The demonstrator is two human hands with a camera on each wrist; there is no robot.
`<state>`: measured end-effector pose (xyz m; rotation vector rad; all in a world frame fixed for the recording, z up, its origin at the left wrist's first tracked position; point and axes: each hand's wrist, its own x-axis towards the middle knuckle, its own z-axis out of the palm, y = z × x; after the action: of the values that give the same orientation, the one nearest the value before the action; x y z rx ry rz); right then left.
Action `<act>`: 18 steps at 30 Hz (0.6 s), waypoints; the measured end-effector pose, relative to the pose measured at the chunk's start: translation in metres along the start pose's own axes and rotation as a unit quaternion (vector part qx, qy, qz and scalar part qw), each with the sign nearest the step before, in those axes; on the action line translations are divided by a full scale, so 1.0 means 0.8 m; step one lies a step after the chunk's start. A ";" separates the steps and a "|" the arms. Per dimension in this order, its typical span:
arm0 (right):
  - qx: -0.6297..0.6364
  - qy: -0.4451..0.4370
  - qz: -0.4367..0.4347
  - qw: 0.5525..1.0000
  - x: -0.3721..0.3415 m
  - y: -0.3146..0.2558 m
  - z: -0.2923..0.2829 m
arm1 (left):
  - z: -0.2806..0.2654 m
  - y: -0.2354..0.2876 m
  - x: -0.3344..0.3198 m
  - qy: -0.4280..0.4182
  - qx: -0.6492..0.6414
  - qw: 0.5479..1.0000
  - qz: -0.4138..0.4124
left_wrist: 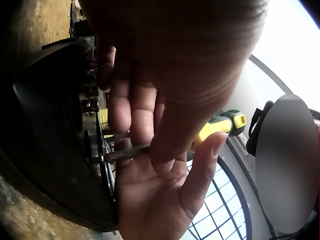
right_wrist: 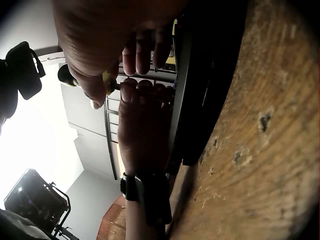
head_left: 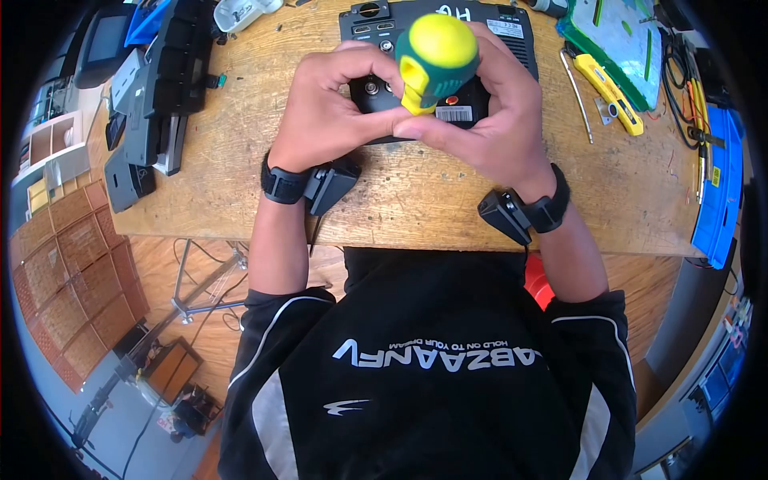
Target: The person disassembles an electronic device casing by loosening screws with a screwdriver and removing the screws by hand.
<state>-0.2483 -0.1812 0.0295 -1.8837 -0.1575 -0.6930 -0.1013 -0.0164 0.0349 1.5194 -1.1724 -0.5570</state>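
Observation:
A screwdriver (head_left: 438, 56) with a yellow and green handle stands roughly upright over a black device (head_left: 516, 50) that has round connectors and a red button. My left hand (head_left: 332, 112) pinches the screwdriver low down, its fingers and thumb at the shaft (left_wrist: 132, 152) in the left wrist view. Curled round the lower handle from the other side is my right hand (head_left: 508, 120), its thumb near the yellow part (right_wrist: 107, 82). Both thumbs meet in front of the tool. The shaft's end reaches the connector side of the device (left_wrist: 55, 130); exact contact is unclear.
On the left of the wooden table (head_left: 240, 144) lie black equipment cases (head_left: 172, 72) and a white tray (head_left: 240, 11). To the right are a yellow cutter (head_left: 610, 94), a thin metal rod (head_left: 578, 100), a green-edged board (head_left: 620, 48), cables and a blue bin (head_left: 720, 192).

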 end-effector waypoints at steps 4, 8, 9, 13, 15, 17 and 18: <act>0.049 0.006 -0.004 0.999 0.002 0.005 -0.003 | -0.001 0.005 0.006 -0.009 0.052 0.996 0.070; 0.003 -0.020 -0.014 1.000 0.001 0.002 -0.006 | -0.001 0.009 0.007 -0.023 0.077 0.994 0.079; -0.009 -0.029 0.029 0.999 -0.002 -0.002 -0.008 | 0.000 0.009 0.006 -0.023 0.077 0.994 0.079; 0.003 0.006 0.024 1.000 -0.001 -0.003 0.001 | 0.001 0.003 0.002 -0.003 0.049 0.998 0.039; 0.021 0.007 0.004 1.000 0.003 0.001 -0.002 | 0.001 0.002 0.003 -0.010 0.056 0.998 0.025; 0.057 0.006 -0.005 0.998 0.006 0.001 -0.003 | 0.001 0.004 0.007 -0.020 0.062 0.995 0.069; 0.057 0.006 -0.004 0.998 0.003 0.001 -0.005 | 0.000 0.004 0.006 -0.020 0.062 0.995 0.069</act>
<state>-0.2476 -0.1857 0.0311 -1.7707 -0.1930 -0.6874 -0.1005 -0.0207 0.0386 1.5239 -1.3522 -0.4292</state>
